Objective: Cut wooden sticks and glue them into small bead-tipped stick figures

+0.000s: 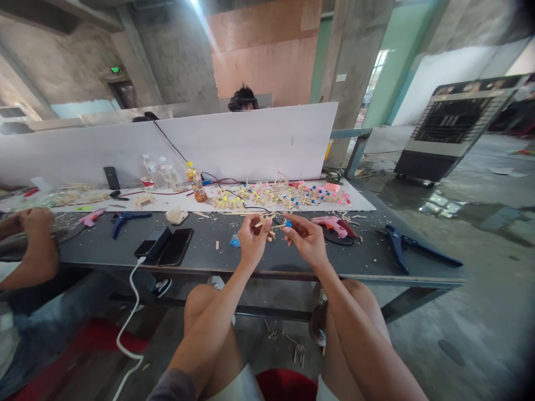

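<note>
My left hand [253, 236] and my right hand [305, 236] are raised together over the near edge of the grey table [292, 262]. Between them they pinch a small model of wooden sticks [270, 223] with a blue ball [288, 224] at its right end. Left fingers grip the stick part, right fingers hold the end with the ball. Behind the hands a row of finished stick models with coloured balls [280, 195] lies on a white sheet. A pink glue gun [334, 225] rests just right of my right hand.
Blue pliers [401, 245] lie at the right, another blue pair [125, 220] and a pink gun at the left. A phone and power bank [165, 245] trail a white cable. Bottles [167, 175] stand before a white partition. Another person's hands [35, 223] work at far left.
</note>
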A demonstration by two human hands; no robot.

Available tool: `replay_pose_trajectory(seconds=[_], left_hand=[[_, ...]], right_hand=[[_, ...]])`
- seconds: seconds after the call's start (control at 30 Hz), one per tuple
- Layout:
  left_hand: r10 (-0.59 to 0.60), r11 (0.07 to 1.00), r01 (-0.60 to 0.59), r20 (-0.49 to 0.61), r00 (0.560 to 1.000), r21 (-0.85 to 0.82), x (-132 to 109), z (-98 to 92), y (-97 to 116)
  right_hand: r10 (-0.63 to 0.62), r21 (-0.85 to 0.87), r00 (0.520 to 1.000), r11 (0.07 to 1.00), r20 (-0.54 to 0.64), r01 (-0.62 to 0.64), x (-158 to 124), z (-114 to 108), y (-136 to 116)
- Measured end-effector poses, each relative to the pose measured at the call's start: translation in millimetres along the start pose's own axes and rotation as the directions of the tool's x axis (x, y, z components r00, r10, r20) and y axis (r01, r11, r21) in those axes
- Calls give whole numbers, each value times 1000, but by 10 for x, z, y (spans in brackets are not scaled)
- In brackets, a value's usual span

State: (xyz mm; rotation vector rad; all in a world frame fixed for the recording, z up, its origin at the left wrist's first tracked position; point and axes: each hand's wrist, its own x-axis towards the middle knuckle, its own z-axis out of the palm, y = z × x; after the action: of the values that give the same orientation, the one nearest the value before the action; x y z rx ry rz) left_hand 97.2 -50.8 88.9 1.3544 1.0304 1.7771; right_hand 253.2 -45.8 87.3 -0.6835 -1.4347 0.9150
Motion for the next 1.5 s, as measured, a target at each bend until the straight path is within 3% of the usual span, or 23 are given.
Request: replay_pose_trajectory(seconds=[0.47, 0.63, 0.77, 1.03, 1.3, 1.5], left_hand=[[-172, 982, 175, 45, 984, -73, 36, 18, 16], [-379, 908, 397, 148, 914, -130, 55, 32, 33], [-468, 856, 499, 207, 859, -134, 55, 34, 39], [-489, 836, 531, 252, 835, -136, 51, 29, 8], [-400, 881, 430, 177, 899, -196, 6, 88, 18], [-413, 869, 452, 208, 887, -203, -24, 126, 49]], right_hand=[[27, 53, 998, 998, 48, -29, -11, 17, -31], [35, 188, 998, 981, 57, -45, -3, 12, -55], [78, 147, 995, 985, 60, -86, -1, 26, -49], [84, 110, 996, 990, 30, -87, 9, 44, -4], [43, 43, 998, 998, -37, -41, -18, 87, 27], [35, -41, 995, 998, -93, -39, -28, 101, 53]])
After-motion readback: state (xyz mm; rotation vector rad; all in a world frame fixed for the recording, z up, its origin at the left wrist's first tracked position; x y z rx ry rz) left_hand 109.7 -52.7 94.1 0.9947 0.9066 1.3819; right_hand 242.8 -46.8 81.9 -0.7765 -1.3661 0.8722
